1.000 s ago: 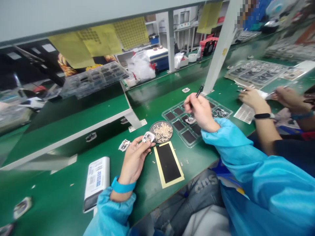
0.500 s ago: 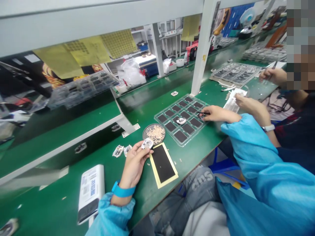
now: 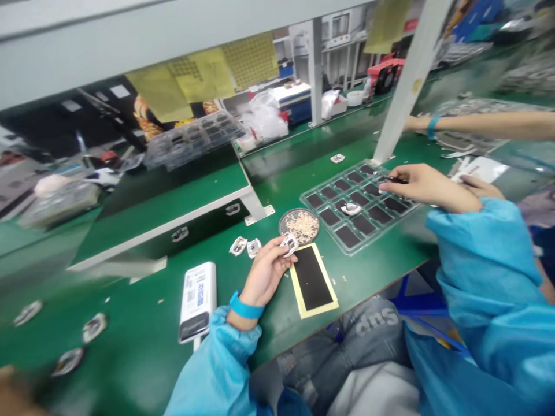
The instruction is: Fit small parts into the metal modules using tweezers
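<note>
My left hand (image 3: 266, 273) pinches a small white-rimmed part (image 3: 289, 243) just in front of a round dish of pale bits (image 3: 299, 221). My right hand (image 3: 422, 185) is closed on black tweezers (image 3: 391, 180), their tips over the far right cells of a clear compartment tray (image 3: 358, 202). One more small part (image 3: 350, 209) lies in a middle cell of that tray. A black pad with a yellow border (image 3: 313, 279) lies on the green bench below my left hand.
Two loose small parts (image 3: 245, 247) lie left of the dish, and a white box (image 3: 198, 300) sits further left. A white post (image 3: 405, 81) rises behind the tray. Another person's arm (image 3: 477, 124) reaches across at the right. Stacked clear trays (image 3: 191, 138) sit on a raised shelf.
My right hand came down from above the tray and moved to its far right cells with the tweezers. My left hand kept its part. The view swung sideways.
</note>
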`<state>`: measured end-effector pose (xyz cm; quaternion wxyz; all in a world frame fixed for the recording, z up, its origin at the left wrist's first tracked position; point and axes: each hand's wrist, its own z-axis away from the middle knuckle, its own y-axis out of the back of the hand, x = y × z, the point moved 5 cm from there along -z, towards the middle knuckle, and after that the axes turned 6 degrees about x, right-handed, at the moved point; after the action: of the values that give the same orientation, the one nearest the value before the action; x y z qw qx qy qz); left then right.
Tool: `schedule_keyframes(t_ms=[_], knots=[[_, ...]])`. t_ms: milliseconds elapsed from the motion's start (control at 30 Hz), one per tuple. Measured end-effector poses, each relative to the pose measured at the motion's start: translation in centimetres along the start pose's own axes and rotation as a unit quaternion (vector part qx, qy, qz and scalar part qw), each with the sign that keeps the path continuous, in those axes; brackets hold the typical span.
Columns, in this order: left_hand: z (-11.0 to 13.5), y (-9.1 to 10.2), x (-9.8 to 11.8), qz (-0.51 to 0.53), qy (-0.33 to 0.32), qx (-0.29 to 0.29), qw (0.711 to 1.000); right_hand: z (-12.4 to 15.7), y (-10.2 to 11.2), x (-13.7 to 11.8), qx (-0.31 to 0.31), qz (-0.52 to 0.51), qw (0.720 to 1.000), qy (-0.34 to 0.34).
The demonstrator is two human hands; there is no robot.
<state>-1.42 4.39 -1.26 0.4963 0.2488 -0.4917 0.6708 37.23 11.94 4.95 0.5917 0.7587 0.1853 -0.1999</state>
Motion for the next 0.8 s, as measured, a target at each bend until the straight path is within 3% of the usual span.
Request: schedule_keyframes(t_ms=[100, 200, 300, 400, 567, 667, 800], knots=[[-0.1, 0.1, 0.3, 0.001, -0.011, -0.003, 1.000, 1.0, -2.0, -6.5, -0.006, -0.213, 0.975, 0.061], [-0.1, 0.1, 1.0, 0.009, -0.021, -0.017, 1.000, 2.2, -4.9, -14.2, -0.135, -0.298, 0.930, 0.167], [-0.3, 0.3, 1.8, 0.010, -0.041, -0.025, 0.999, 3.0, -7.7, -18.8, -0.237, -0.337, 0.884, 0.222], [-0.6, 1.1, 2.4, -0.023, -0.085, 0.007, 0.996, 3.1, -10.1, -19.3, -0.234, -0.387, 0.864, 0.220], [-0.8, 1.8, 2.6, -0.075, -0.134, 0.068, 0.986, 4.2, -13.9, -17.2, -0.281, -0.407, 0.856, 0.152], [-0.7, 1.7, 2.5, -0.083, -0.143, 0.084, 0.983, 4.5, -14.7, -16.9, -0.289, -0.411, 0.856, 0.123], [-0.4, 1.5, 2.4, -0.091, -0.166, 0.100, 0.977, 5.0, -14.7, -17.7, -0.321, -0.431, 0.833, 0.132]])
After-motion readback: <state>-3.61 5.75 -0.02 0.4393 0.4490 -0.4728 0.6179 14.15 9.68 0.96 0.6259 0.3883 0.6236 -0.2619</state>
